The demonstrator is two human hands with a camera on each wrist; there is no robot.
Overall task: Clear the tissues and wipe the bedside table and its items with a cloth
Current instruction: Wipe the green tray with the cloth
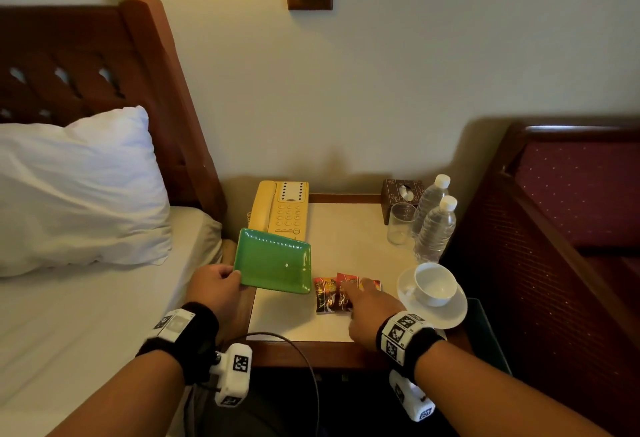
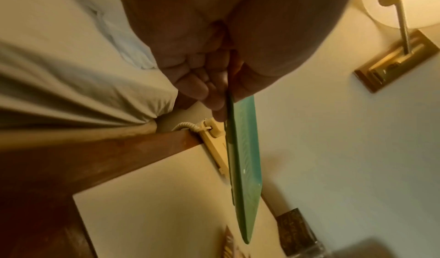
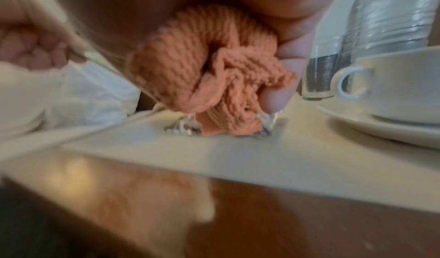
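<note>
My left hand [image 1: 216, 281] pinches the near left edge of a green rectangular tray [image 1: 273, 262] and holds it lifted and tilted above the bedside table [image 1: 349, 239]; the left wrist view shows the tray [image 2: 243, 160] edge-on, with curled fingers [image 2: 202, 87] on it. My right hand [image 1: 369, 301] grips a bunched orange cloth [image 3: 214, 74] in its palm and presses down on two red-brown sachets [image 1: 334, 293], which appear under the cloth as crinkled foil [image 3: 181, 128]. The cloth is hidden in the head view.
A cream telephone [image 1: 282, 210] sits at the back left. At the back right stand a brown tissue box [image 1: 401, 192], a glass [image 1: 401, 223] and two water bottles [image 1: 436, 225]. A white cup on a saucer [image 1: 433, 293] sits close to my right hand. The bed [image 1: 86, 263] adjoins the table's left side.
</note>
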